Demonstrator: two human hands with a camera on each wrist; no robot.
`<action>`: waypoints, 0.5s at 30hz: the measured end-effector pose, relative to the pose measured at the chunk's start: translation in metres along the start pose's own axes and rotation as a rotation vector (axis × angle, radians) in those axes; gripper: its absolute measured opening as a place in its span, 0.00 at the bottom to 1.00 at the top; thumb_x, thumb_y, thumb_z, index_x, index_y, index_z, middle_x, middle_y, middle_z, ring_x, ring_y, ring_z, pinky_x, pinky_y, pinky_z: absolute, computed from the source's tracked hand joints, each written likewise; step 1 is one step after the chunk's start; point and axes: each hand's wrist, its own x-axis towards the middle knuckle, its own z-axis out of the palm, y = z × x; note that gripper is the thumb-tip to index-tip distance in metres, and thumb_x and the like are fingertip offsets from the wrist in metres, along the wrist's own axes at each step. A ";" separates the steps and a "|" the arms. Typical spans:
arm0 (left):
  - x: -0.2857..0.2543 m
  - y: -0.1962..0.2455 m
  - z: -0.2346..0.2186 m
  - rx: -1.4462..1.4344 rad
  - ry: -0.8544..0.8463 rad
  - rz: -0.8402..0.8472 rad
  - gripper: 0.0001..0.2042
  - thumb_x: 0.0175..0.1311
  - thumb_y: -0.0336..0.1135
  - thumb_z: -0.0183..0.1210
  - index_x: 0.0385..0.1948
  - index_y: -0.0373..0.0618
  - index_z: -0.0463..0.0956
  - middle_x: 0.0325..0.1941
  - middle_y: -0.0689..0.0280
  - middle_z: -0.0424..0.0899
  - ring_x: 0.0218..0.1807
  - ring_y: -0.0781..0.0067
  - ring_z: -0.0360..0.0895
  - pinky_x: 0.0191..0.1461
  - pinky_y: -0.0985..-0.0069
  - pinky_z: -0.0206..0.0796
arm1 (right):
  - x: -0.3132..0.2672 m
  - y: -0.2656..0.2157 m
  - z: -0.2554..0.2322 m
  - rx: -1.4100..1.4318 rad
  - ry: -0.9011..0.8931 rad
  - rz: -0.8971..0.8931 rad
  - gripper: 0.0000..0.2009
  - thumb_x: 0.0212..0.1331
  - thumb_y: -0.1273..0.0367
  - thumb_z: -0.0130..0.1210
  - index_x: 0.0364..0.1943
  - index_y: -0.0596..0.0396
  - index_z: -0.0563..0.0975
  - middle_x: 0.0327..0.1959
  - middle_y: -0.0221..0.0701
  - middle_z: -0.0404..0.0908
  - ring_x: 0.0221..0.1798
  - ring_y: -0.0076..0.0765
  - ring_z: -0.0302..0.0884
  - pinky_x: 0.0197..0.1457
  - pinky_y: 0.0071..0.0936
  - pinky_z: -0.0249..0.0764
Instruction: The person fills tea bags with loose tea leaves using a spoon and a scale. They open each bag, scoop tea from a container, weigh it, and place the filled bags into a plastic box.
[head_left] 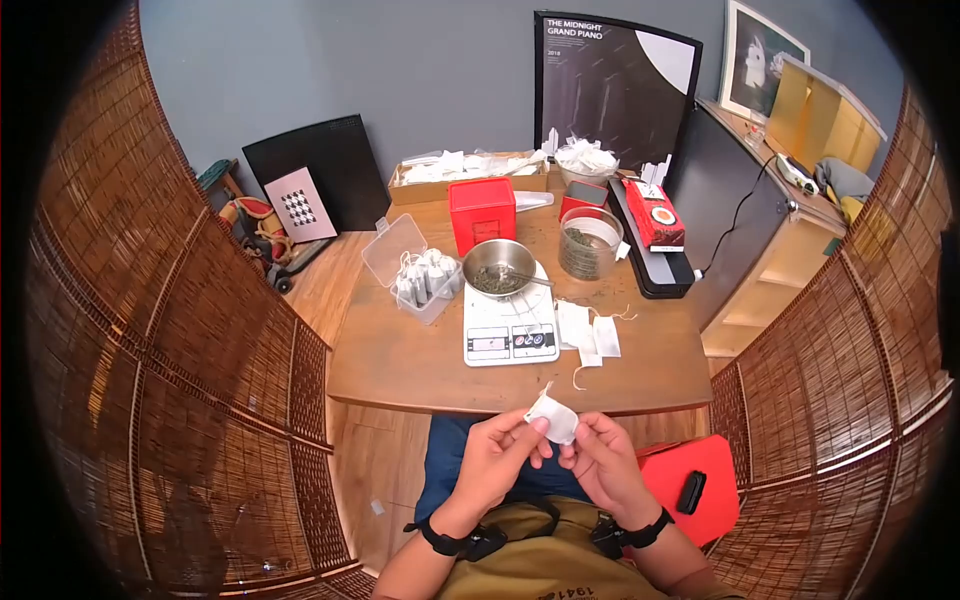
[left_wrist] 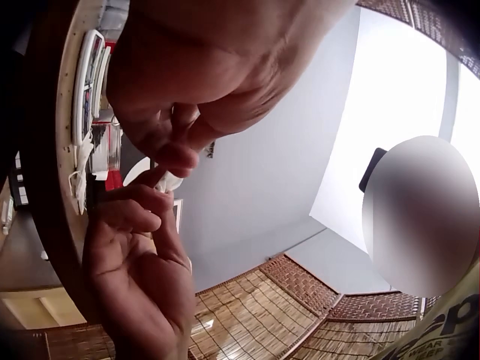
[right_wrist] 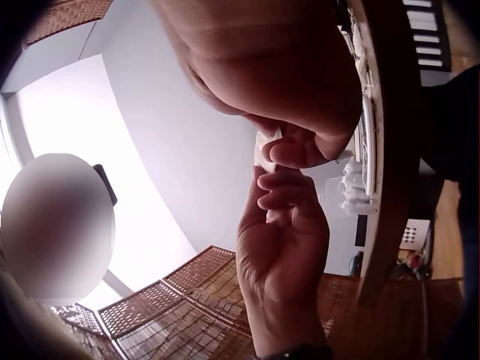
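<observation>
A small white pouch (head_left: 553,418) with a string at its top is held over the lap, in front of the table's near edge. The left hand (head_left: 492,462) pinches its left side between thumb and fingers. On its lower right, the right hand (head_left: 604,462) pinches the edge. In the left wrist view the left hand (left_wrist: 210,67) and right hand (left_wrist: 142,277) meet at the fingertips, mostly hiding the pouch. The right wrist view shows the pouch (right_wrist: 263,150) between the right hand (right_wrist: 277,67) and left hand (right_wrist: 285,255).
On the table (head_left: 400,365) stand a white scale (head_left: 510,345) bearing a steel bowl (head_left: 498,256) of dried leaves, a clear box (head_left: 428,290) of filled pouches, flat pouches (head_left: 606,337), a glass jar (head_left: 588,250) and a red tin (head_left: 482,213). A red box (head_left: 715,500) is at the right.
</observation>
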 end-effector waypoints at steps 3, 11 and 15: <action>0.002 0.001 0.005 -0.017 0.042 0.037 0.12 0.79 0.31 0.64 0.56 0.32 0.86 0.32 0.66 0.89 0.31 0.83 0.79 0.36 0.83 0.70 | -0.002 0.004 0.002 0.048 -0.015 0.033 0.07 0.81 0.69 0.58 0.53 0.56 0.79 0.43 0.29 0.85 0.43 0.24 0.81 0.46 0.26 0.77; 0.019 0.005 0.008 0.196 0.100 0.111 0.09 0.75 0.25 0.66 0.50 0.29 0.88 0.33 0.61 0.90 0.31 0.81 0.84 0.33 0.83 0.75 | -0.003 0.006 0.020 -0.178 0.264 -0.229 0.08 0.79 0.73 0.58 0.56 0.57 0.79 0.45 0.28 0.83 0.44 0.21 0.80 0.47 0.23 0.76; 0.026 -0.005 0.006 0.283 0.112 0.163 0.08 0.73 0.23 0.67 0.49 0.29 0.89 0.37 0.60 0.91 0.33 0.80 0.86 0.33 0.81 0.78 | 0.001 0.008 0.025 -0.555 0.244 -0.473 0.07 0.74 0.79 0.61 0.52 0.61 0.82 0.54 0.33 0.80 0.44 0.23 0.80 0.45 0.23 0.77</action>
